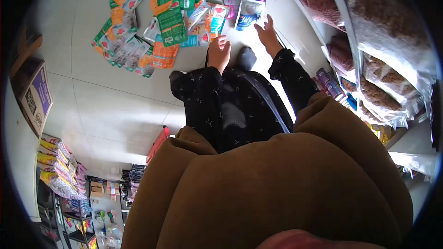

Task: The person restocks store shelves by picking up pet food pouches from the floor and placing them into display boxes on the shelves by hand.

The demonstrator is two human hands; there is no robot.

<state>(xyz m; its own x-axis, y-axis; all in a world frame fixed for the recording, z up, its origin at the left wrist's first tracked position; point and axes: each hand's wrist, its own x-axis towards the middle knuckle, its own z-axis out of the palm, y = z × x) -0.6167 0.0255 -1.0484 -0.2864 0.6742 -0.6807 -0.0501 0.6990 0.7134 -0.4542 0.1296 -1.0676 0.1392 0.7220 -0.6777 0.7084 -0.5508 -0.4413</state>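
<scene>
The blue pouch lay upright, near-to-far, just left of the open, empty right hand; the loosely open left hand was farther off.

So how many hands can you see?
2. The left hand is near the heap of colorful packets, and the right hand is beside the blue and white packet.

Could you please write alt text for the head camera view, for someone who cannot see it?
A person's open left hand and right hand reach over a pale tiled floor, the right beside a dark blue pouch. Green and orange pouches lie spread out further left; bags of brown pieces sit at the right.
</scene>
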